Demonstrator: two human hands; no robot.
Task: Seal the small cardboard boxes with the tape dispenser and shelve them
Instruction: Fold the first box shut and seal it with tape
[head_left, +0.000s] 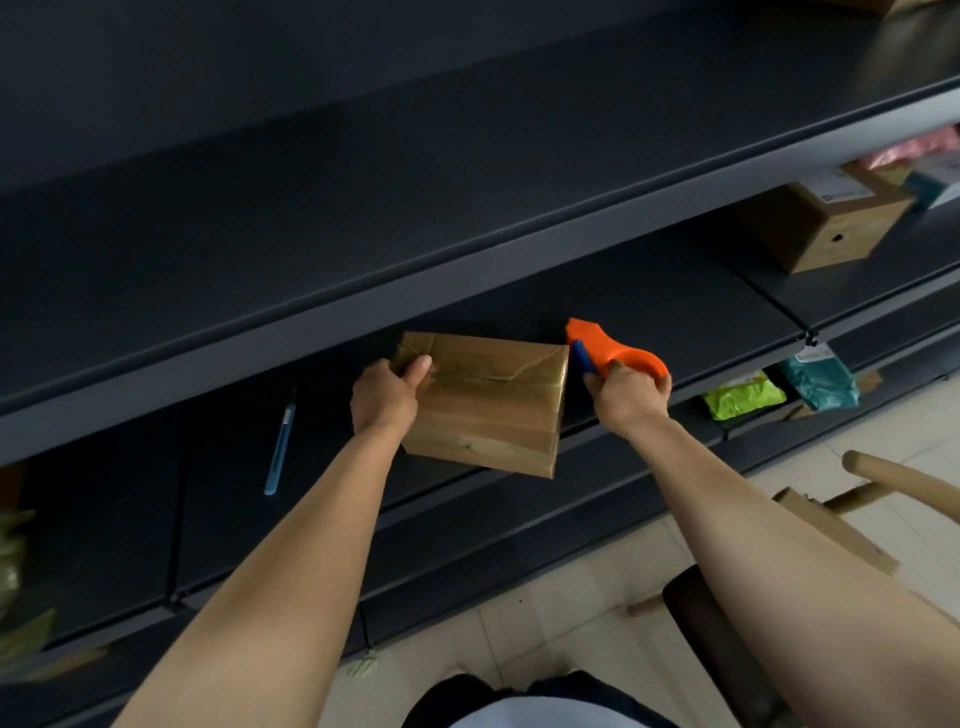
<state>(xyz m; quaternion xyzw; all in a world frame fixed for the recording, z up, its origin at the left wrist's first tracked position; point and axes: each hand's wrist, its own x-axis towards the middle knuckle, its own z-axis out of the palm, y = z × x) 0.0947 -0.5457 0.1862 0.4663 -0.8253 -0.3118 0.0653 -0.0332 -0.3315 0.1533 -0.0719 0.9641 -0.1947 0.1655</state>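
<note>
The small cardboard box (483, 405) sits at the front edge of the dark middle shelf (649, 301), roughly midway along the visible span, with its top face toward the camera. Clear tape is visible across the top seam and down the near face. The left hand (384, 397) grips the box at its top left corner: the thumb lies across the top face, and the remaining fingers wrap around the left side, out of view. The right hand (628, 395) is closed around the handle of the orange tape dispenser (602, 345). The dispenser's blue-edged head is at the top right edge of the box, touching or just beside it; contact cannot be confirmed. A blue cutter (280, 447) lies flat on the same shelf, left of the box and apart from it. Toward the right end, on a shelf section further back, stands a labelled cardboard box (826, 228). A green packet (743, 397) and a teal packet (818, 382) lie side by side on a lower shelf at the right. A wooden chair (883, 467) stands on the tiled floor at the right.
</note>
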